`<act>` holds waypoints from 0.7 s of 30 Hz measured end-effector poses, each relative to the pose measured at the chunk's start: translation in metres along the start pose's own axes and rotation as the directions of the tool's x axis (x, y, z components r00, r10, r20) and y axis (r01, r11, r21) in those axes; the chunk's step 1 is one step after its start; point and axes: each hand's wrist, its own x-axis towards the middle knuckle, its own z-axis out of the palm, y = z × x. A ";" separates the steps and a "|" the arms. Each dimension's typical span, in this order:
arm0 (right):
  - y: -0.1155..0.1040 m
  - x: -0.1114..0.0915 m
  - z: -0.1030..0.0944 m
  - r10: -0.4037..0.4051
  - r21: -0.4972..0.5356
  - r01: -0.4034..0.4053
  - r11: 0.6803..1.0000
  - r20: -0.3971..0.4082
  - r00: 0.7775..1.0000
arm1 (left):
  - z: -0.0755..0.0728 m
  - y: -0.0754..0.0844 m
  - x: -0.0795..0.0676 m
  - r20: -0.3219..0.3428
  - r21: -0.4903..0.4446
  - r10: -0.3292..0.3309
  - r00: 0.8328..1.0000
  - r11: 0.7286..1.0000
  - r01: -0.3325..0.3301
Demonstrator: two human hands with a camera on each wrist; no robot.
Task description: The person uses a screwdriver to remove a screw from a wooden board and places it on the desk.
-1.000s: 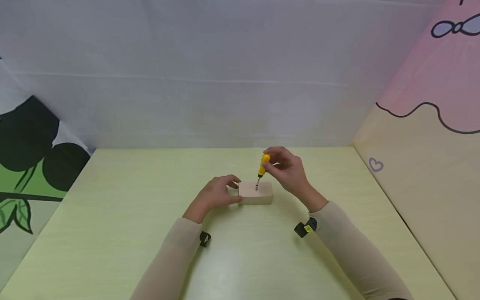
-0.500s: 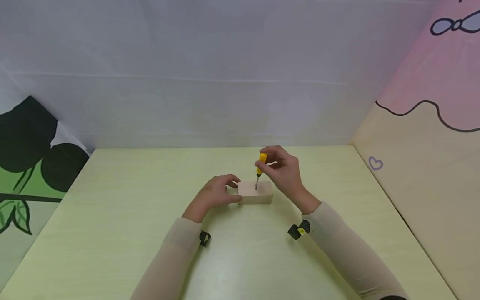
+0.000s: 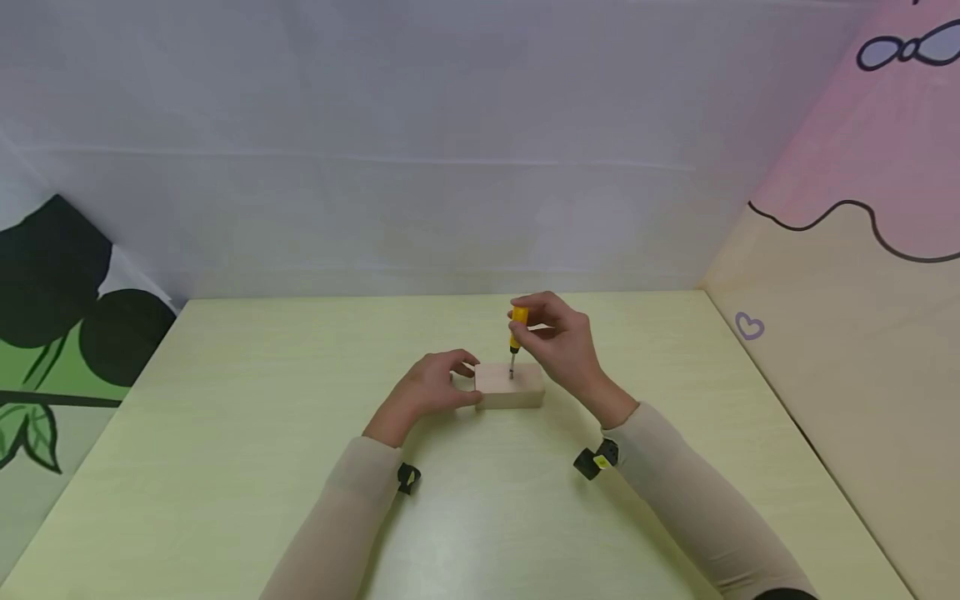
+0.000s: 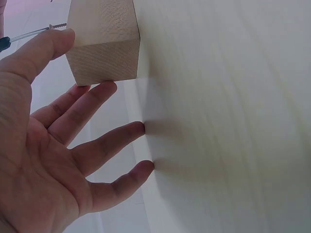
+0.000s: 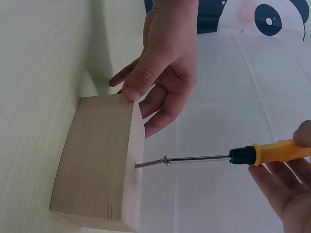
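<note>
Right hand [image 3: 561,340]: thumb and fingers pinching the yellow handle of a screwdriver; the handle's upper end sits within the fingers.

Left hand [image 3: 429,385]: thumb and two fingers spread apart, bracing one end of a wooden block [image 3: 510,398] between them. Thumb at the near corner, the two fingertips at the far side. The remaining two fingers are splayed, their tips down at the table surface in the left wrist view.

Screwdriver [image 5: 274,151]: yellow handle, black collar, slim metal shaft. Nearly upright above the block, leaning slightly; its tip meets the head of the screw.

Screw [image 5: 151,163]: metal, flared head, coarse thread. Point set in the block's upper face, about midway along it; much of the thread stands exposed. Slightly out of line with the shaft in the right wrist view.

Block: pale, rectangular, plain wood, with textured grain on one long side. Lies flat on the table, toward the back edge, between the hands.

Sleeves: beige, long, one on the left arm [image 3: 337,517], one on the right arm [image 3: 705,500]. Small black device at each wrist.

Table [image 3: 225,467]: pale yellow-green, faint wood grain.

Surround: whitish backdrop [image 3: 375,125] with horizontal creases behind; pink and cream panel [image 3: 832,333] at right, bearing a purple heart outline [image 3: 749,326]; dark and green painted shapes at left.
</note>
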 end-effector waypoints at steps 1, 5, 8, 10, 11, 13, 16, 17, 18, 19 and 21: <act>0.000 0.000 0.000 -0.002 0.004 0.002 1.000 0.002 1.000 | 0.000 0.000 0.000 0.000 0.000 -0.001 1.000 1.000 0.001; 0.001 -0.001 0.001 -0.010 0.019 0.010 1.000 0.009 1.000 | 0.000 0.000 -0.002 0.000 -0.003 0.001 1.000 1.000 -0.001; 0.001 0.000 0.001 -0.011 0.027 0.010 1.000 0.027 1.000 | -0.001 0.000 -0.002 -0.001 -0.001 0.001 1.000 1.000 -0.001; 0.001 0.000 0.001 -0.019 0.034 0.018 0.999 0.041 0.999 | -0.001 0.000 -0.002 -0.002 0.000 0.001 1.000 1.000 -0.001; 0.002 0.000 0.001 -0.024 0.039 0.022 0.999 0.048 0.999 | -0.001 0.000 -0.002 -0.002 -0.001 0.002 1.000 1.000 -0.002; 0.002 0.000 0.001 -0.026 0.040 0.024 0.999 0.056 0.998 | -0.001 0.000 -0.002 -0.003 -0.001 0.003 1.000 1.000 -0.003; 0.001 0.000 0.001 -0.005 0.024 0.004 1.000 0.048 0.999 | -0.001 -0.001 -0.001 -0.002 -0.004 0.005 1.000 1.000 -0.005; -0.001 0.000 0.001 0.009 0.010 -0.009 1.000 0.039 0.999 | -0.001 -0.001 -0.001 -0.001 -0.006 0.004 1.000 1.000 -0.004; -0.003 0.000 0.001 0.021 -0.007 -0.021 1.000 0.027 0.999 | -0.001 -0.001 -0.001 -0.001 -0.005 0.002 1.000 1.000 -0.002; -0.006 0.000 0.002 0.031 -0.024 -0.031 0.999 0.012 0.999 | 0.000 -0.001 -0.001 -0.001 -0.005 0.002 1.000 1.000 -0.002; -0.016 0.000 0.003 0.037 -0.054 -0.038 0.998 -0.021 0.999 | 0.000 -0.001 -0.001 -0.001 -0.007 0.000 1.000 1.000 0.000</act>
